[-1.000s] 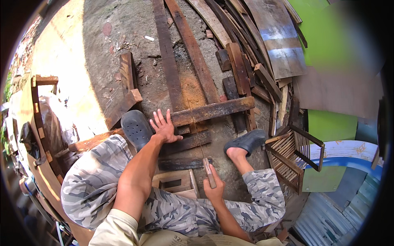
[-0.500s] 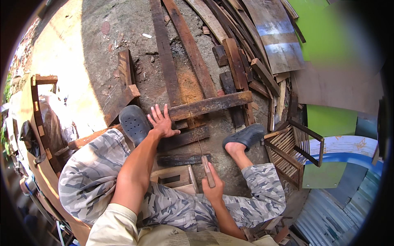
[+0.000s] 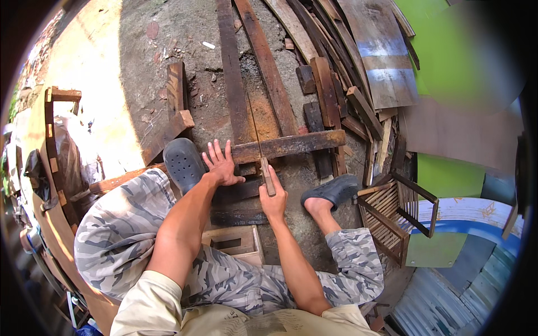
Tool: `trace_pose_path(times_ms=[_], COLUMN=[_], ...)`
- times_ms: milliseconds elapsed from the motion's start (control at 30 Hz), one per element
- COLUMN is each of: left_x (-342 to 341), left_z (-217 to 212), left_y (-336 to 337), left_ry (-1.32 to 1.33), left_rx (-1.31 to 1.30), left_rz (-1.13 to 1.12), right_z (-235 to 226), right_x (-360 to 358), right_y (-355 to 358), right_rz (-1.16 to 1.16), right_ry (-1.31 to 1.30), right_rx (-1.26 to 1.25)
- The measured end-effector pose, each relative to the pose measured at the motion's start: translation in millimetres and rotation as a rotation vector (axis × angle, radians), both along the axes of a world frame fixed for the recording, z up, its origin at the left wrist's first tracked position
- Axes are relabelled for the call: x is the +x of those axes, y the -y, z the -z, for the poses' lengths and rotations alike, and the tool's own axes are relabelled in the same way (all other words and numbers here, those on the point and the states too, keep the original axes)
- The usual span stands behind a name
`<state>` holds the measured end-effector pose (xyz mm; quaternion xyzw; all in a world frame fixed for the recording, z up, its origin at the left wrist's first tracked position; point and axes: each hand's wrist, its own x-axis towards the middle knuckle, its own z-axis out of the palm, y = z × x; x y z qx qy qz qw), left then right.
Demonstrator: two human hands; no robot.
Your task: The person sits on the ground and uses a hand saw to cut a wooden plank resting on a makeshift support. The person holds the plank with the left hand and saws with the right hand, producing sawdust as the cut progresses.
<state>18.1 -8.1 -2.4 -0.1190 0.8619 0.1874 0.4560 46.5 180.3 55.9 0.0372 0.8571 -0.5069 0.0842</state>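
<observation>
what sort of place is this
Probably a makeshift outdoor woodworking yard: a thin-bladed, wooden-handled saw crosses a dark brown wooden beam, orange-brown sawdust covers part of the rough grey ground, and long weathered wooden boards are piled nearby.

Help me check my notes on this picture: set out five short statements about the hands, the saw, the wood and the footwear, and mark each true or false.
1. The right hand grips a wooden-handled saw. True.
2. The left hand is closed around a hammer. False: it holds no tool and is spread open by the left end of the crosswise beam.
3. The saw's blade meets the crosswise beam. True.
4. The shoes are white laced boots. False: they are dark clogs.
5. A slatted wooden piece is to the right of the right clog. True.
</observation>
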Motion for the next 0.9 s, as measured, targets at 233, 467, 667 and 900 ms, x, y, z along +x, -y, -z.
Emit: trace_pose_path(times_ms=[233, 467, 667, 900], left_x=[-10.3, -8.3, -8.4, -14.4], left_z=[-3.6, -11.9, 4.4, -5.0], left_y=[3.5, 0.0, -3.0, 3.0], left_ry=[-0.002, 0.027, -0.035, -0.001], left_rx=[0.016, -0.011, 0.005, -0.002], left_rz=[-0.047, -0.027, 0.003, -0.029], right_z=[-128.8, -47.0, 18.7, -106.5], right_x=[99.5, 83.3, 58.7, 38.6], right_y=[-58.3, -57.4, -44.5, -24.0], right_rz=[-0.031, -0.067, -0.007, -0.006], right_ry=[0.203, 0.219, 0.030, 0.270], right_rx=[0.120, 0.144, -0.029, 0.052])
